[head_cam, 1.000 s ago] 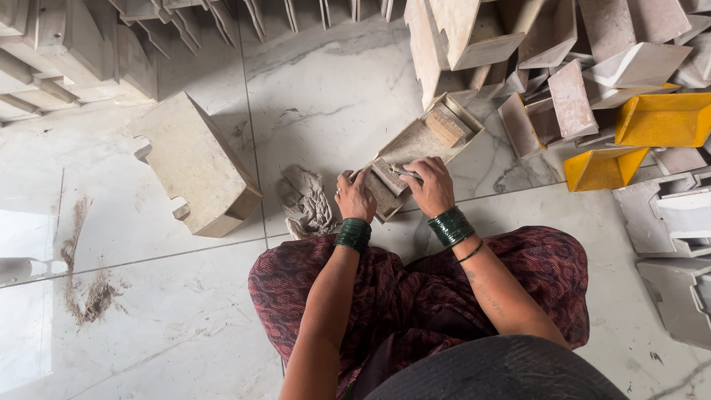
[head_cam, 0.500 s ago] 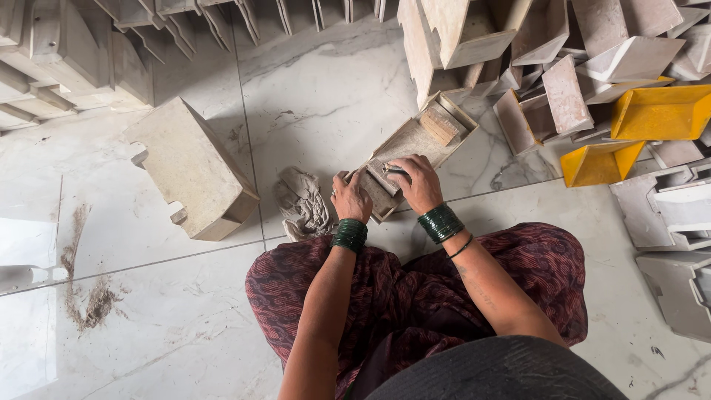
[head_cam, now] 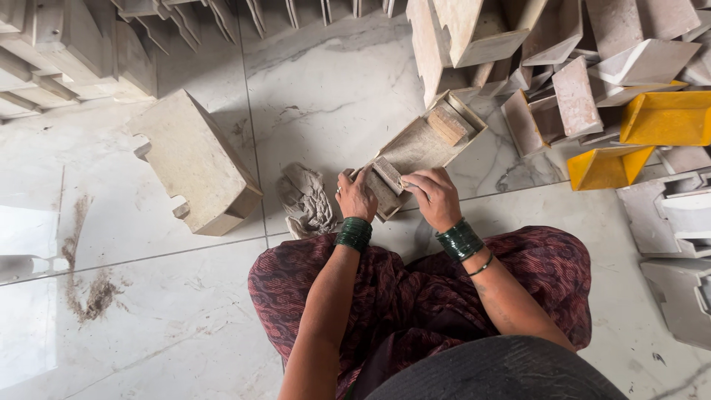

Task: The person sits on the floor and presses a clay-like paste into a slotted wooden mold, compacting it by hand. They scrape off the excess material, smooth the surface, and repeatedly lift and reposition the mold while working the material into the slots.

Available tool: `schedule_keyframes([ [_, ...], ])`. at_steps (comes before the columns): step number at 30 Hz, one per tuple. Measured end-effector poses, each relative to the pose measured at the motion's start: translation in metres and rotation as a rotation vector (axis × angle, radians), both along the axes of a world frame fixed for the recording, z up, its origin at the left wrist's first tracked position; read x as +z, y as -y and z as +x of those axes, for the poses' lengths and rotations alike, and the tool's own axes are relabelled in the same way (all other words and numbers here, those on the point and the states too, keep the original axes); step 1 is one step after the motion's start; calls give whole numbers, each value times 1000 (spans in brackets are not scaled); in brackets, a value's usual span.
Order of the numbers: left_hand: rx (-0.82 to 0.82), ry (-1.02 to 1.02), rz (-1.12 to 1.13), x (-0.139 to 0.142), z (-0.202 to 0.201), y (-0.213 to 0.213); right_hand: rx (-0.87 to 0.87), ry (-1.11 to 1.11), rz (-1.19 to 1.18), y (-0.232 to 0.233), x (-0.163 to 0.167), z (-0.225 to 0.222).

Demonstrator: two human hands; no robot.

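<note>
— Where's the small block (head_cam: 386,175)?
— Between both hands, at the near end of the long tray (head_cam: 418,148) on the floor (head_cam: 326,89); tray running away up-right.
— Grip?
— Left hand (head_cam: 356,197) and right hand (head_cam: 433,194) both pinching it; right marginally nearer.

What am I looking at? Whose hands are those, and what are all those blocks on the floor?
The camera sits on a person's head and looks down, so you see their own two arms and lap. The person sits on a shiny marble floor. Both hands hold a long, shallow tray with a small block lying in its far end. The left hand grips the near end, and the right hand presses a small flat piece against it. A crumpled rag lies just left of the hands. Farther left stands a big pale box. On the right lie two yellow pieces among many grey ones.
</note>
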State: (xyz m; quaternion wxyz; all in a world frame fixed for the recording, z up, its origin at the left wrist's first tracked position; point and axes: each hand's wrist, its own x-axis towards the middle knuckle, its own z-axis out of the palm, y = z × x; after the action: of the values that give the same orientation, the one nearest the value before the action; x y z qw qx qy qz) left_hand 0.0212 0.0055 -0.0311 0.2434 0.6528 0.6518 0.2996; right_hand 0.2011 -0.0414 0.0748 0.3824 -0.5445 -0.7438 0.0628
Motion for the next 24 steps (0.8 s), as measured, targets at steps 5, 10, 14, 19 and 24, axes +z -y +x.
schedule_keyframes([
  [5, 5, -27, 13, -3, -1, -3, 12, -18, -17, -41, -2, -25],
  [10, 1, 6, 3, -3, -4, -2, -15, -20, -57, -80, 4, -44],
  [14, -1, -1, 13, 0, -2, 3, 34, 30, -54, -66, -5, -31],
  [19, -19, -7, -9, 0, 4, 7, 54, -33, -165, -23, -16, -5],
  [24, -27, 12, 56, -2, 3, 3, -1, 31, -64, -43, -16, -14],
])
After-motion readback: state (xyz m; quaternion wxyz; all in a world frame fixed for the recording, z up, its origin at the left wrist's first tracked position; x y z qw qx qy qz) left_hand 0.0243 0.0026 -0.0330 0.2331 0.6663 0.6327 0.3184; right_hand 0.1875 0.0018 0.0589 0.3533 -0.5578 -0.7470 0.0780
